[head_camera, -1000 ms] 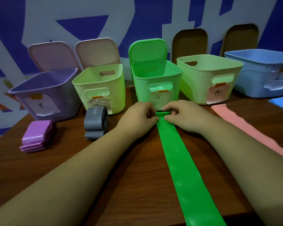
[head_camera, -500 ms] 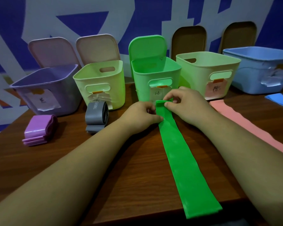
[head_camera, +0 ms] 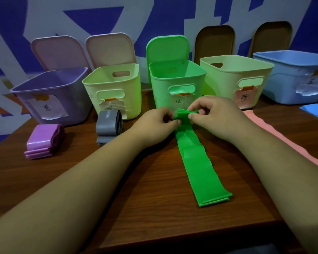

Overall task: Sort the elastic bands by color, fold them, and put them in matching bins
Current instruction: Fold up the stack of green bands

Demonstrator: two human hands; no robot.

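A green elastic band (head_camera: pixel 196 162) lies lengthwise on the brown table, its far end folded into a small stack just in front of the green bin (head_camera: pixel 176 85). My left hand (head_camera: pixel 154 123) pinches that folded stack from the left. From the right, my right hand (head_camera: pixel 215 116) pinches its top edge. The band's near end lies on the table. A folded purple band (head_camera: pixel 44 142) sits before the purple bin (head_camera: pixel 50 96). A folded grey band (head_camera: pixel 108 125) leans by a pale yellow-green bin (head_camera: pixel 114 92). A pink band (head_camera: pixel 283 143) lies flat at right.
A second pale bin (head_camera: pixel 235 81) with a pink label and a blue bin (head_camera: pixel 297 76) stand at the back right. A blue band (head_camera: pixel 314 110) lies at the right edge. Lids lean on the wall behind the bins. The table's near edge (head_camera: pixel 173 242) is close.
The green band's loose length has grown shorter as more of it was folded into the stack at the far end; its near end has come up from the table edge.
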